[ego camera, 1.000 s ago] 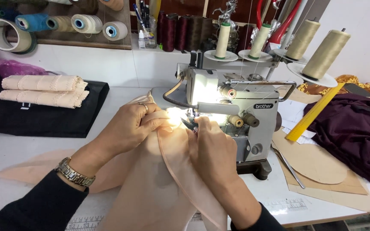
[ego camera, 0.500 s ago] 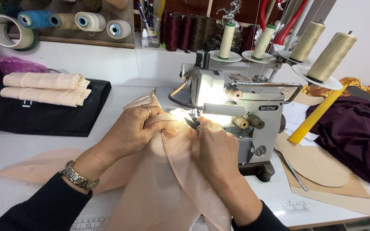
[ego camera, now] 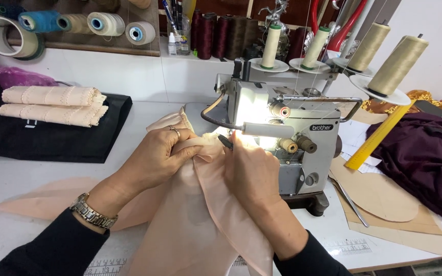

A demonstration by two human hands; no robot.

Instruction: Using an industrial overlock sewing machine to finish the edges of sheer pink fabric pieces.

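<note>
A small dark label plate [ego camera: 323,127] with pale lettering sits on the front of the grey sewing machine [ego camera: 292,153], right of its lit lamp and just above two round knobs. It is a short, wide oblong.

On the shelf [ego camera: 103,50] behind the machine stands a little white dropper bottle [ego camera: 172,45] with a pale label, just beside a clear cup of pens [ego camera: 182,36].

Sheets of white paper with faint printing [ego camera: 356,138] lie on the counter [ego camera: 21,174] right of the machine, partly under a yellow ruler [ego camera: 379,135]. A printed measuring scale [ego camera: 103,266] runs along the counter's near edge.
</note>
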